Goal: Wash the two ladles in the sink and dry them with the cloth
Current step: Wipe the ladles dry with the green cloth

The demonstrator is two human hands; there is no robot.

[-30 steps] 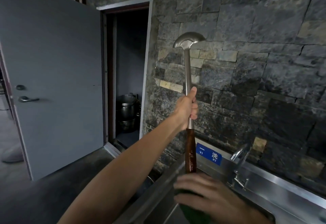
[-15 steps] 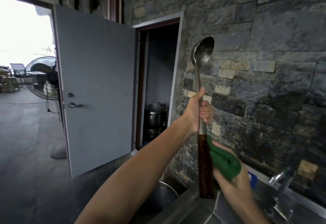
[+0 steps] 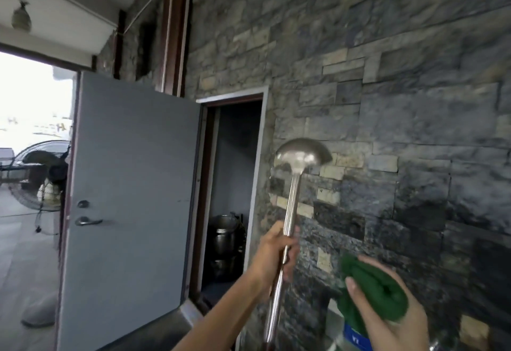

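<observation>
Since half a second ago the green cloth (image 3: 378,294) has come off the ladle (image 3: 290,212) and now sits apart from it, to the right of the handle, while the bowl has turned so its rounded back faces up and toward the camera.

From the head camera, the left hand (image 3: 278,256) reaches up and forward with its fingers curled round the steel shaft of the ladle, thumb lying along the left side of the shaft. Held nearly upright and tilted slightly to the right at the top, the ladle has its bowl high against the dark stone wall (image 3: 387,101). Its lower end runs out of the bottom of the frame. Low on the right, the right hand (image 3: 387,317) holds the bunched cloth, its fingers wrapped round the wad and not touching the ladle.

Behind the arm a grey door (image 3: 130,198) stands open beside a dark doorway, where stacked metal pots (image 3: 225,242) sit on the floor. Further left, a standing fan (image 3: 41,173) is seen in the bright opening. A blue label (image 3: 356,338) shows at the bottom edge under the right hand.
</observation>
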